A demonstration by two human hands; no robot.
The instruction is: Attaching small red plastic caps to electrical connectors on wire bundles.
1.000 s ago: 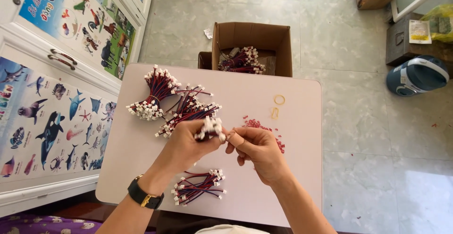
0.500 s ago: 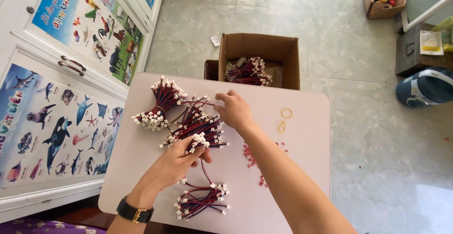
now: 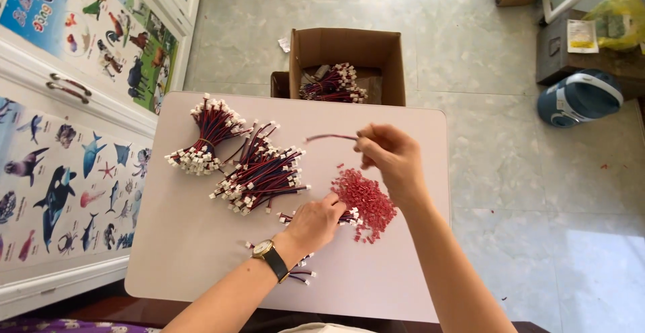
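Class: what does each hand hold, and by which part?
Right hand pinches one wire by its end. Left hand grips a small wire bundle beside the red pieces.

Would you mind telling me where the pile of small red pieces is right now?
In the head view, the pile of small red pieces lies on the table, right of centre, between the left hand and the right hand.
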